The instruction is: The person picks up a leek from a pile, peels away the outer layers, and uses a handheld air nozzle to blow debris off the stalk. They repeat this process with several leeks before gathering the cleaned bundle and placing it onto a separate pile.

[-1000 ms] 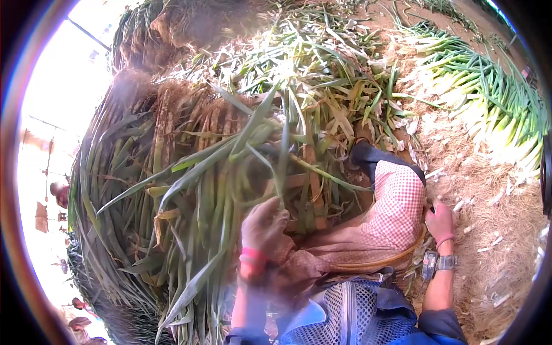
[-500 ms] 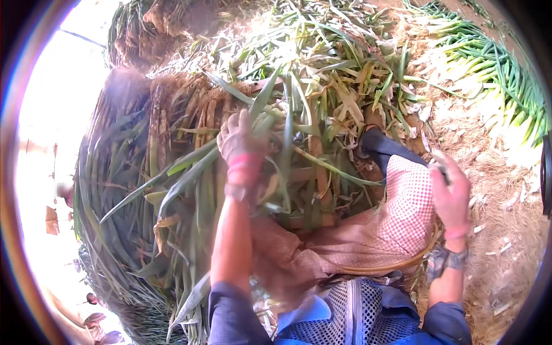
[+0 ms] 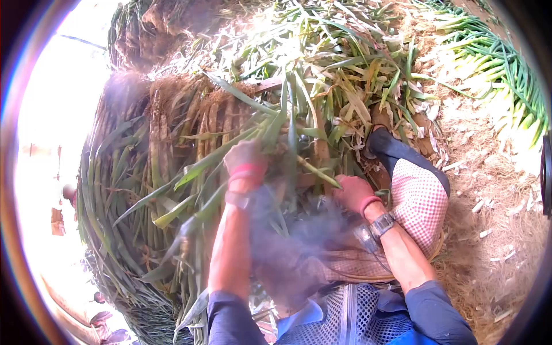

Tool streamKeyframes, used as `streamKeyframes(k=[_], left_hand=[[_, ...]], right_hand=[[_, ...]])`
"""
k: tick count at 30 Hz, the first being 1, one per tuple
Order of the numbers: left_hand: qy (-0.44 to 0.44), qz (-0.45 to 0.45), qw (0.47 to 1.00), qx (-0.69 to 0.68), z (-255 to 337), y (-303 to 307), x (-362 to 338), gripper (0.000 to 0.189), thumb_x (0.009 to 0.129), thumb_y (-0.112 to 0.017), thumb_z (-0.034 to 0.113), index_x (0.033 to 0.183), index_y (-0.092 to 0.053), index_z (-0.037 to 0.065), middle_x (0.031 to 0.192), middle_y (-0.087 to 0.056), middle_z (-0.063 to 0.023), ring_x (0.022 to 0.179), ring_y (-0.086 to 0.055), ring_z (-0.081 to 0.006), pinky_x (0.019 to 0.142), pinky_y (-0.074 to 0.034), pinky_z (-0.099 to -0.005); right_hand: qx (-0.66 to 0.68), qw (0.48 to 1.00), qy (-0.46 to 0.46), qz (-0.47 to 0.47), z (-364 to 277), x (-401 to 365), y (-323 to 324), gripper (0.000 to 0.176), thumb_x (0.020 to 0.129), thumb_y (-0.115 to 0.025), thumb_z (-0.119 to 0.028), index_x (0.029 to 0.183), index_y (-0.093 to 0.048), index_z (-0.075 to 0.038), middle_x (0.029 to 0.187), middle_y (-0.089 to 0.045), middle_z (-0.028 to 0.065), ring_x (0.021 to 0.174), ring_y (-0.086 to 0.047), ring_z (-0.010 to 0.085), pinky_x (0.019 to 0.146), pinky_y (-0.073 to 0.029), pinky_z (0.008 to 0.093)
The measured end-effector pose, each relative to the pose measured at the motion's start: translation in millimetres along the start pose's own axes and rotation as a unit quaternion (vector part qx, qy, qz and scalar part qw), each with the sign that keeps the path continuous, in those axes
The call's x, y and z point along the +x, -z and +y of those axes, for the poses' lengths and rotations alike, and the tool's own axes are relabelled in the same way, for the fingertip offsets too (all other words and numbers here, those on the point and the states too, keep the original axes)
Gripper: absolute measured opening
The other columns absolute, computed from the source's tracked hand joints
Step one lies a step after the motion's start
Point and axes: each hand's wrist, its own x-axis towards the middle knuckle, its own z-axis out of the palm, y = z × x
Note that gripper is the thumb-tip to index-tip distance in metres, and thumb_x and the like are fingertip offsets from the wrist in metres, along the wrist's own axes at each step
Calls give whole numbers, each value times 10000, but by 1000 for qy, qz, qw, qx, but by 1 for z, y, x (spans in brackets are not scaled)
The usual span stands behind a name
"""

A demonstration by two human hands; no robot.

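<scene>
My left hand [image 3: 246,158], in a pale glove with a pink cuff, is closed around the leafy part of a long green onion [image 3: 313,169]. Its leaves fan out to the left and upward, while the thin stem slants down to the right. At the stem's lower end is my right hand [image 3: 355,194], gloved too, with curled fingers that appear to pinch the tip. Close by my left hand lies a big heap of unpeeled green onions [image 3: 155,144] with brown, dry roots. Haze over my lap blurs the area below the hands.
Stripped leaves [image 3: 345,63] pile up ahead of me. Cleaned green onions [image 3: 494,75] lie in a row at the far right. Root scraps [image 3: 489,230] cover the ground to the right. My bent leg [image 3: 420,184] in checked cloth is beside my right hand.
My right hand has swung left from beside my knee to the onion stem's end, and its fingers have closed. My left hand has dropped slightly toward me, still holding the leaves.
</scene>
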Motion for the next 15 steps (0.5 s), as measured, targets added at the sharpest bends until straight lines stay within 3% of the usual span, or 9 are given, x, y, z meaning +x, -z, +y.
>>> streamKeyframes(k=[2,3,5,7,9,11,13,14,15], left_hand=[[-1,41,999,1,-2,-2,-6,300,906,-695,261,1197,-762,233,1164,-747,-147,1074,-734,-377,902,-582,-491],[-3,81,997,3,-3,-2,-13,296,904,-704,261,1192,-763,237,1166,-748,-144,1052,-733,-383,905,-578,-490],[-30,184,982,-28,-2,-1,-36,297,912,-732,316,1189,-767,213,1179,-746,-139,1021,-729,-370,920,-571,-487],[-100,312,936,-129,7,1,-57,352,905,-765,369,1201,-763,178,1132,-753,-141,960,-732,-381,872,-581,-491],[4,142,963,-230,23,-6,-81,463,962,-791,423,1280,-731,92,963,-785,-102,811,-737,-307,711,-582,-399],[49,-16,821,-569,19,-76,-82,487,984,-807,321,1336,-688,6,986,-785,-68,823,-722,-172,722,-573,-297],[83,-175,736,-649,22,-61,-102,462,972,-810,151,1356,-652,-52,1031,-762,-58,827,-684,-94,725,-554,-241],[52,-154,700,-695,14,-88,-107,395,976,-765,50,1341,-655,-51,1054,-760,-62,838,-693,-99,729,-561,-251],[78,-155,708,-685,20,-63,-122,405,978,-730,48,1362,-645,-50,1062,-760,-64,836,-680,-93,736,-554,-252]], right_hand=[[172,983,58,-8,-15,-15,15,300,998,-705,-310,1115,-721,-35,980,-765,145,852,-745,252,782,-593,408],[172,983,58,-8,-24,-21,23,300,998,-705,-310,1115,-721,-35,980,-765,145,852,-745,252,782,-593,408],[535,843,30,-41,-40,-31,32,268,1050,-666,-269,1111,-701,-10,824,-703,58,737,-682,129,652,-557,294],[528,848,29,-32,-57,-41,37,253,1095,-609,-239,1117,-690,0,749,-630,-10,707,-637,53,596,-516,230],[383,910,99,-126,-77,-66,44,295,1083,-618,-283,1117,-669,6,760,-678,49,691,-678,122,612,-549,303],[201,964,168,-43,-92,-85,31,454,1047,-604,-404,1103,-630,46,946,-730,304,924,-729,472,830,-559,547],[73,954,245,-158,-92,-82,30,494,1050,-608,-414,1195,-642,58,942,-731,279,917,-738,418,830,-571,497],[52,934,282,-213,-88,-72,39,511,1039,-609,-450,1159,-670,43,1010,-733,283,993,-722,448,886,-562,503],[88,925,349,-123,-75,-54,36,482,1022,-647,-444,1141,-705,19,1032,-738,259,1008,-724,425,893,-573,476]])
